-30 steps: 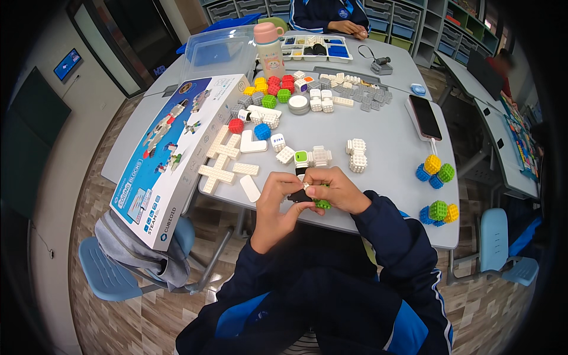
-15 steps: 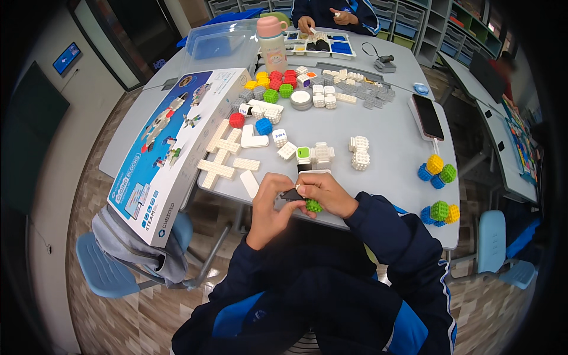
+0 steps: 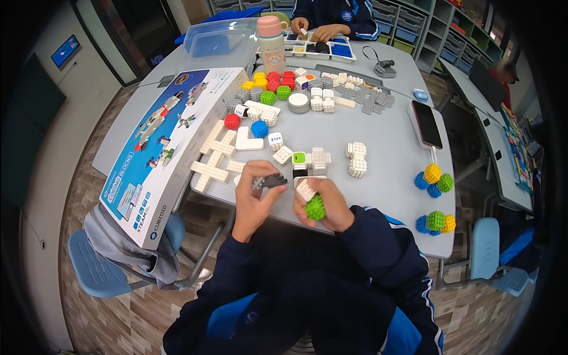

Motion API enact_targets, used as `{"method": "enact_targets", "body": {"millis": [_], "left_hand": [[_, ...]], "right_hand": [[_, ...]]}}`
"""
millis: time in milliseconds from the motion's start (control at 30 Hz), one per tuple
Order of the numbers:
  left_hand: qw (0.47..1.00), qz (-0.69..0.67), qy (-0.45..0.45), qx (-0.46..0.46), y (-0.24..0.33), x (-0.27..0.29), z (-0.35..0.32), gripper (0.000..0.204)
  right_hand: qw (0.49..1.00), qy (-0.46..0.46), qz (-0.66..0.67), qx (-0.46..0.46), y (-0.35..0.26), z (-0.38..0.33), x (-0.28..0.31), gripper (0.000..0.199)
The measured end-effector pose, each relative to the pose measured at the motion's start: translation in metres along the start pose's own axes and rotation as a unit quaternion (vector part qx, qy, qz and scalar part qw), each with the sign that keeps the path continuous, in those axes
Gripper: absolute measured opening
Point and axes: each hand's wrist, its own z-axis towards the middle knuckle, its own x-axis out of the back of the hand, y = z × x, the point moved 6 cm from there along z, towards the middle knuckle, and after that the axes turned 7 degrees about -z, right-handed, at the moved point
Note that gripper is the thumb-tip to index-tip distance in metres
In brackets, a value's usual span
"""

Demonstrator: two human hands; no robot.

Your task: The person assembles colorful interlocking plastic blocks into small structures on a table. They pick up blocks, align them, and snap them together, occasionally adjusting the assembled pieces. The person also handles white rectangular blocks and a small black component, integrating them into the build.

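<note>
Between the thumb and fingers of my left hand (image 3: pixel 253 195) is a dark grey studded piece (image 3: pixel 274 180). My right hand (image 3: pixel 333 204) is closed round a green studded block (image 3: pixel 315 207) with a white block (image 3: pixel 306 189) against it; whether the two are joined I cannot tell. Both hands are over the table's near edge, a small gap between them. Just beyond them lies a row of joined blocks with a lime-green square (image 3: pixel 300 158) and translucent whitish blocks (image 3: pixel 320 156). A pair of white studded blocks (image 3: pixel 356 160) stands to its right.
Left lies a large printed box (image 3: pixel 165 148), beside white beam pieces (image 3: pixel 212 170). Coloured blocks (image 3: pixel 274 83), a bottle (image 3: pixel 272 47) and grey pieces (image 3: pixel 373 99) are farther back. Rightward are a phone (image 3: pixel 427 125) and two coloured clusters (image 3: pixel 435 222). Another person's hands (image 3: pixel 328 32) work at a tray.
My hands have drawn apart. The dark piece has come away with my left hand, and the green block with the white one stays in my right.
</note>
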Motion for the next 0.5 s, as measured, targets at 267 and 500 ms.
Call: {"method": "enact_targets", "body": {"millis": [267, 500], "left_hand": [[0.884, 0.394, -0.248, -0.042, -0.012, -0.023, 0.118, 0.033], [0.793, 0.464, -0.395, 0.020, -0.105, -0.023, 0.171, 0.029]], "right_hand": [[0.997, 0.037, -0.009, -0.065, -0.007, -0.003, 0.014, 0.040], [0.995, 0.070, -0.065, -0.040, -0.037, -0.005, 0.014, 0.038]]}}
